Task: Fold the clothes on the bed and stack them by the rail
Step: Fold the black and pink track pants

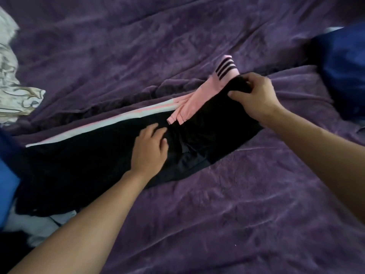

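A rumpled purple bedspread (237,214) fills the whole view, so nothing of the room beyond it shows. Nearest, at the lower left, a white cloth (39,224) pokes out from under a long black garment (88,167) that lies slantwise across the bed, a white-and-pink stripe (98,128) along its far edge. The left hand (151,149) rests flat on its middle, fingers straight. Farther right, the right hand (254,95) pinches a bunched black edge beside a pink sleeve (199,97) with dark stripes. A blue cloth (7,182) is cut off at the left edge, a dark blue item (343,72) at the right is blurred, and a cream patterned fabric (11,89) lies far left
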`<move>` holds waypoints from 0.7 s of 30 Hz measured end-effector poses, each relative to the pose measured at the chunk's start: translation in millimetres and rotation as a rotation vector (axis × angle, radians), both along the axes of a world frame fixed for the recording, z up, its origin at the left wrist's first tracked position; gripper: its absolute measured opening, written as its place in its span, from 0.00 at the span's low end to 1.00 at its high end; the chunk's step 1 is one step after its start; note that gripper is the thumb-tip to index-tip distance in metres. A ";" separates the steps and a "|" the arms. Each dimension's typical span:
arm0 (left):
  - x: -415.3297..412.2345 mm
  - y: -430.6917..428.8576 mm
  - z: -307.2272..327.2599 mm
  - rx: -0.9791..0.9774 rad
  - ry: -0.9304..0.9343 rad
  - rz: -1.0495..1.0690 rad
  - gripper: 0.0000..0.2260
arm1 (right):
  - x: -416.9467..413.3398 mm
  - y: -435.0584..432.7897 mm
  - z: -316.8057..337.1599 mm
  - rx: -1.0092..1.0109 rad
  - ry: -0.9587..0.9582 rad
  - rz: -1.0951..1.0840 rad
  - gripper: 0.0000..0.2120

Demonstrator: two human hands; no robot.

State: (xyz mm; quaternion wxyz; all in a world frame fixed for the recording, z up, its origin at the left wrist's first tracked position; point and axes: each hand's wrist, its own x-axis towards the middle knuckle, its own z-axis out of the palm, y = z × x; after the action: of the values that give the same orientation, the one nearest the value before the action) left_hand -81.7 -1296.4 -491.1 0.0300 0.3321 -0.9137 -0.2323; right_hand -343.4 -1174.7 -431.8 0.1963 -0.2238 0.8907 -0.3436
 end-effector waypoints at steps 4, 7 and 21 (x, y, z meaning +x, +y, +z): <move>60.9 -36.4 22.5 -0.049 0.023 0.210 0.12 | 79.5 -46.9 43.6 -0.074 0.012 0.163 0.15; 113.8 -67.8 37.9 -0.103 0.051 0.296 0.11 | 151.1 -80.4 49.9 -0.075 0.012 0.260 0.14; 271.7 -133.6 41.0 -0.122 0.050 0.209 0.12 | 313.1 -156.9 -21.3 0.130 -0.062 0.289 0.18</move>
State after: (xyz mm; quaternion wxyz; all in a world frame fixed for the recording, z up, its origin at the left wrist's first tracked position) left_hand 190.0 -1430.0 -450.2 0.0971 0.4170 -0.8855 -0.1803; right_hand -30.3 -1331.6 -453.1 0.2851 -0.3259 0.8631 -0.2598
